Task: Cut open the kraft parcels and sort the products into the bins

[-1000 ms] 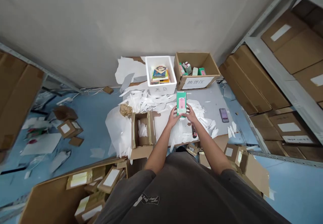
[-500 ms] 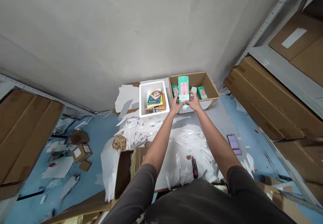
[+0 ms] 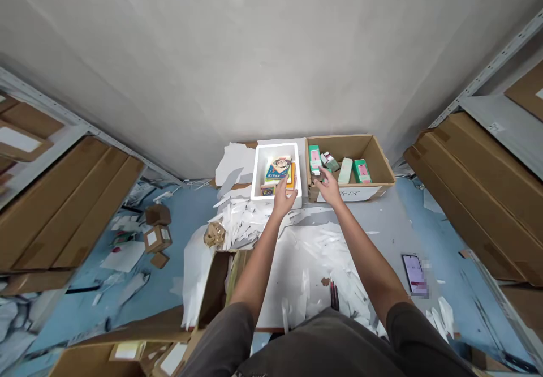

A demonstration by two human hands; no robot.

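Observation:
My left hand (image 3: 283, 197) is open, its fingers spread over the front rim of a white foam box (image 3: 255, 181). Inside that box lie several books (image 3: 278, 168), and nothing shows in the hand's grasp. My right hand (image 3: 329, 187) reaches over the front left edge of a cardboard box (image 3: 379, 156), fingers apart. Just beyond its fingertips is a green-and-pink box (image 3: 314, 157); whether they touch is unclear. Also in the cardboard box are another green-and-pink box (image 3: 362, 171), a pale green box (image 3: 345, 171) and a tilted small box (image 3: 330, 161).
White paper strips (image 3: 244, 222) litter the table, with crumpled brown paper (image 3: 214, 234) on the left. A dark red cutter (image 3: 334, 296) lies near my body, a phone (image 3: 414, 272) at the right. Shelves with long cartons (image 3: 475, 196) flank both sides; an open carton (image 3: 216, 286) stands front left.
The green-and-pink box that both hands held upright is now down in the cardboard box's left part. My hands have parted, the left moving over to the foam box. The view has shifted.

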